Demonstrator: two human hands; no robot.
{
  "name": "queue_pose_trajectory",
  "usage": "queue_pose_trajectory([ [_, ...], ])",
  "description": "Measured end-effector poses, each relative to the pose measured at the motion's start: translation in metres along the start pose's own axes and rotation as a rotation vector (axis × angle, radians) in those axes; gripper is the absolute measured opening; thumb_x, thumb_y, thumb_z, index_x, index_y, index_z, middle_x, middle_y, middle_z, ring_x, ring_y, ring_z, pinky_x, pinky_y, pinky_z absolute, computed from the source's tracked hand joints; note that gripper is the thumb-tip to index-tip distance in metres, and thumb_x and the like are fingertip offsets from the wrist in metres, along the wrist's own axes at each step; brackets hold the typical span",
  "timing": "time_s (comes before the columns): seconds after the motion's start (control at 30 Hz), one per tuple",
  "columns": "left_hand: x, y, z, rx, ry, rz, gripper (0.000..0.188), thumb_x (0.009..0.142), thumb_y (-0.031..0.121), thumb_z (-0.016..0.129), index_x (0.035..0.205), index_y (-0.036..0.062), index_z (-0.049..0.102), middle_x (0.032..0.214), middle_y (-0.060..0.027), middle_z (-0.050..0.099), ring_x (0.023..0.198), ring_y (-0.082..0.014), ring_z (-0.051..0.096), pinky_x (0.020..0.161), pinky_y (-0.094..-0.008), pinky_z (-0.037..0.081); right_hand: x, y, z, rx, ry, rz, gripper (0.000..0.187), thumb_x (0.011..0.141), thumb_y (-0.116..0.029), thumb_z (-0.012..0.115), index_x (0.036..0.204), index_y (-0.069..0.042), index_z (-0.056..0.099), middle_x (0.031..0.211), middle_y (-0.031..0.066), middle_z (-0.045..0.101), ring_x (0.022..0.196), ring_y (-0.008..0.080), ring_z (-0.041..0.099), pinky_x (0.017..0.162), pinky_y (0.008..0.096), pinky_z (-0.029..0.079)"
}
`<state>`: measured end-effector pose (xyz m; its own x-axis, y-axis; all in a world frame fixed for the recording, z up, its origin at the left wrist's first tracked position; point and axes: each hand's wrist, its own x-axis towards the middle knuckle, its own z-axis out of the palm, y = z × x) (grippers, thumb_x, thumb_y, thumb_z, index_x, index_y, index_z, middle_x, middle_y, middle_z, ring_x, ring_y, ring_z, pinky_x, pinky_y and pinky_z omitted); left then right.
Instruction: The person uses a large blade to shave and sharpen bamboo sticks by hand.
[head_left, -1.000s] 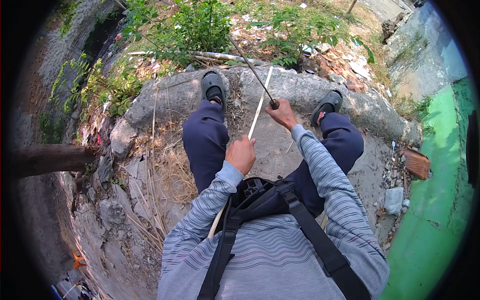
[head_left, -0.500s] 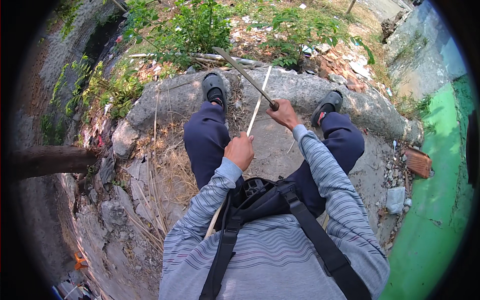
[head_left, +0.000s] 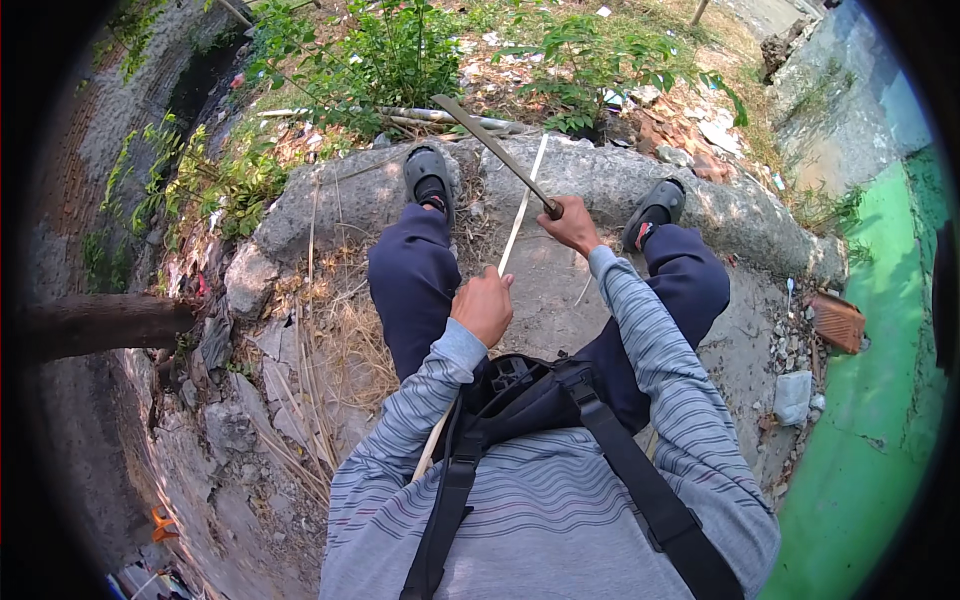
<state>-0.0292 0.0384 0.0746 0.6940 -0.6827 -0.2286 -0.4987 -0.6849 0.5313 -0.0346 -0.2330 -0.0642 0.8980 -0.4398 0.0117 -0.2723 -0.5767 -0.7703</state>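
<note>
A long, thin pale strip [head_left: 525, 200], like split bamboo or wood, runs from under my left forearm out past my feet. My left hand [head_left: 483, 306] is closed around it in front of my lap. In my right hand [head_left: 573, 228] is the dark handle of a machete [head_left: 495, 148], gripped tightly. Its long, flat blade points away and to the left, and its lower part lies close to the strip. Whether the blade touches the strip I cannot tell.
My feet in grey clogs [head_left: 428, 172] rest by a rough concrete ledge [head_left: 620, 185]. Thin strips and dry fibres [head_left: 345, 330] lie at left, near a trunk [head_left: 110, 322]. Green plants [head_left: 400, 60] grow beyond the ledge. A brick [head_left: 838, 322] and a pale block [head_left: 792, 397] sit at right.
Both hands have shifted very slightly to the right, with the strip and the machete moving along. The grips are the same.
</note>
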Motion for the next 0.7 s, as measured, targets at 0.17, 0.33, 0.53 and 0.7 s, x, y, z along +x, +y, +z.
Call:
queue_pose_trajectory([
  [0.17, -0.004, 0.003, -0.001, 0.014, -0.005, 0.014, 0.037, 0.107, 0.029, 0.049, 0.095, -0.0055, 0.057, 0.074, -0.0324, 0.065, 0.074, -0.0547, 0.065, 0.069, -0.0627, 0.051, 0.009, 0.015, -0.011, -0.015, 0.068, 0.136, 0.034, 0.075, -0.028, 0.074, 0.076, 0.004, 0.065, 0.071, 0.0216, 0.065, 0.064, 0.0338, 0.063, 0.065, 0.0440, 0.049],
  [0.33, 0.000, -0.004, 0.002, 0.012, 0.027, 0.014, 0.038, 0.107, 0.029, 0.050, 0.095, -0.0058, 0.058, 0.073, -0.0316, 0.064, 0.071, -0.0549, 0.064, 0.069, -0.0628, 0.051, -0.002, 0.000, 0.002, -0.046, 0.051, 0.019, 0.036, 0.076, -0.031, 0.076, 0.076, 0.004, 0.066, 0.074, 0.0244, 0.066, 0.069, 0.0373, 0.066, 0.069, 0.0454, 0.051],
  [0.53, -0.007, 0.004, 0.005, 0.030, -0.010, 0.026, 0.038, 0.107, 0.030, 0.049, 0.095, -0.0052, 0.057, 0.075, -0.0322, 0.065, 0.074, -0.0545, 0.065, 0.070, -0.0622, 0.051, 0.000, 0.019, -0.014, -0.071, 0.079, 0.211, 0.033, 0.076, -0.030, 0.075, 0.082, 0.003, 0.071, 0.072, 0.0226, 0.067, 0.069, 0.0388, 0.067, 0.069, 0.0458, 0.053],
  [0.7, -0.001, 0.000, 0.002, 0.022, -0.043, -0.016, 0.038, 0.107, 0.030, 0.047, 0.098, -0.0059, 0.058, 0.079, -0.0337, 0.066, 0.078, -0.0545, 0.065, 0.073, -0.0625, 0.052, -0.006, 0.011, -0.003, -0.066, 0.016, 0.108, 0.033, 0.077, -0.031, 0.073, 0.081, 0.002, 0.070, 0.079, 0.0230, 0.069, 0.078, 0.0391, 0.070, 0.072, 0.0471, 0.053],
])
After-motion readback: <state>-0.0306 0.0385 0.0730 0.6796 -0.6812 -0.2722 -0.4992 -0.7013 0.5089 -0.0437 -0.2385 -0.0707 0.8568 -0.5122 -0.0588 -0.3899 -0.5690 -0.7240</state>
